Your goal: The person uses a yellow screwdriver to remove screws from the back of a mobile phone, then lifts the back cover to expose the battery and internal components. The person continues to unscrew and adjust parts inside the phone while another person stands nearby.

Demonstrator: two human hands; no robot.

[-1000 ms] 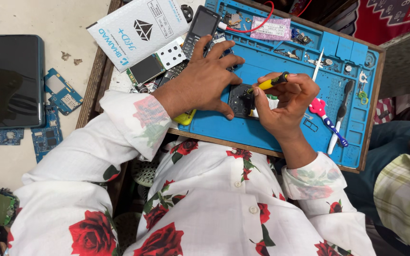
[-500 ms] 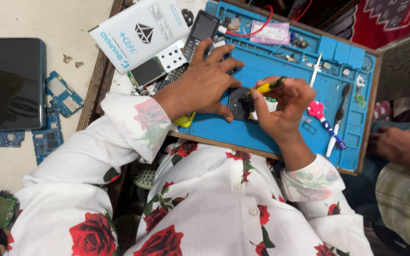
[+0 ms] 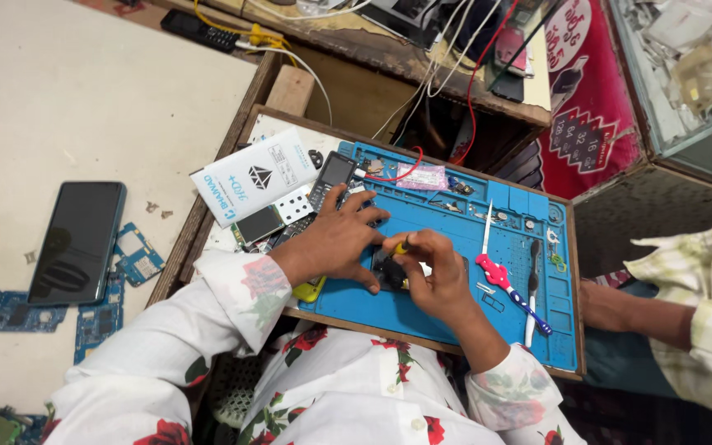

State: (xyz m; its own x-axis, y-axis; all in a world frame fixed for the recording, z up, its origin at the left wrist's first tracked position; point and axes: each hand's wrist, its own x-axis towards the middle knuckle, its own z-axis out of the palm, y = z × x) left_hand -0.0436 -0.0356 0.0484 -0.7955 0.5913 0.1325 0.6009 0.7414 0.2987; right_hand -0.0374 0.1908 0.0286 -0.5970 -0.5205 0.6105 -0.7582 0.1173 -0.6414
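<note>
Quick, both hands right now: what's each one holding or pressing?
Left hand: fingers spread, pressing down on the small dark part on the blue mat.
Right hand: closed on a yellow-handled tool.

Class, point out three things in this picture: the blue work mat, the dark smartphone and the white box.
blue work mat (image 3: 447,216), head view, bare middle.
dark smartphone (image 3: 78,241), head view, screen centre.
white box (image 3: 255,177), head view, top face.

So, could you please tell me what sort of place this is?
Most likely a small phone repair stall: a blue repair mat with tools, bare circuit boards beside a smartphone, and tangled wires on the wooden bench behind.
</note>
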